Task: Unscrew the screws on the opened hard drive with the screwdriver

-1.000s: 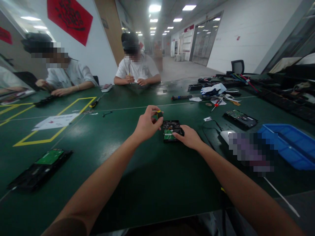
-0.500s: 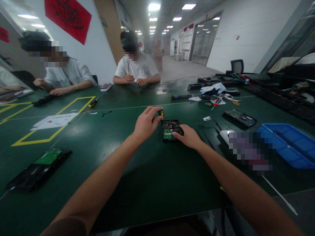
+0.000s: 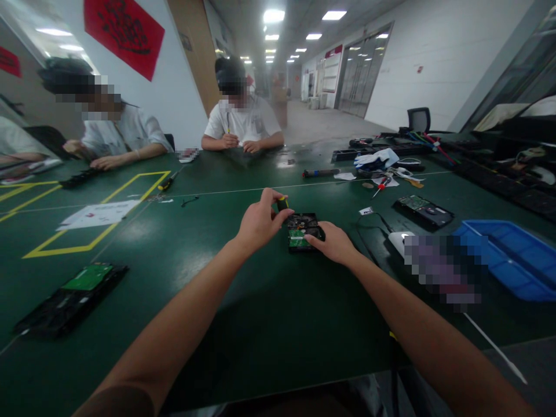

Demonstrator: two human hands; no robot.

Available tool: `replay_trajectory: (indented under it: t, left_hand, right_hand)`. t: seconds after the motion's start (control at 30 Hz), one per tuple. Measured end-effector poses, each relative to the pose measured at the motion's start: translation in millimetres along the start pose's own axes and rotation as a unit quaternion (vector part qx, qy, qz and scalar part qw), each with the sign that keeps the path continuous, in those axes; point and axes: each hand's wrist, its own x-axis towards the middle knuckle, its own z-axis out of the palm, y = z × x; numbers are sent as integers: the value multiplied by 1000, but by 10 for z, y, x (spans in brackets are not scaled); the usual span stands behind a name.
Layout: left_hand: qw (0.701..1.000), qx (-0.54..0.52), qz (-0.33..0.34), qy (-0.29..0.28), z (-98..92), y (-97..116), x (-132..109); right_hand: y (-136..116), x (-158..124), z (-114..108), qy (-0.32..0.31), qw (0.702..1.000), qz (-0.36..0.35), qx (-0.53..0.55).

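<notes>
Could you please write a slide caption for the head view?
Left hand holds a yellow-and-black screwdriver near a hard drive gripped by the right hand.

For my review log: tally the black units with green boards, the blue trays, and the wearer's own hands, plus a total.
Black units with green boards: 3 (left, middle, right)
Blue tray: 1
Wearer's hands: 2 (left hand, right hand)
Total: 6

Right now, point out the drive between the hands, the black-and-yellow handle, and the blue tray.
Drive (image 3: 298,236), head view: on its green circuit board.
Black-and-yellow handle (image 3: 282,204), head view: exposed side.
Blue tray (image 3: 518,281), head view: near side wall.
</notes>
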Motion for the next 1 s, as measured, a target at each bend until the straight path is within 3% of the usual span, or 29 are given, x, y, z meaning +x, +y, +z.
replay_trajectory:
  t: [0.2, 0.4, 0.6, 0.73, 0.83, 1.0]
  left_hand:
    - [997, 49, 63, -2, -45, 27, 6]
    - [992, 106, 63, 20, -47, 17, 9]
    - [997, 72, 11, 8, -8, -45, 10]
    - [998, 33, -30, 39, 2, -36, 4]
    - [998, -5, -28, 49, 5, -11, -5]
    - [999, -37, 1, 15, 10, 25, -15]
  right_hand:
    - [5, -5, 0, 5, 1000, -14, 0]
    - [30, -5, 15, 4, 1000, -12, 5]
    - [25, -6, 13, 0, 1000, -7, 11]
    - [1, -5, 2, 0, 1000, 0, 7]
    - [-5, -5, -3, -2, 1000, -5, 4]
    - [-2, -4, -4, 3, 1000, -3, 3]
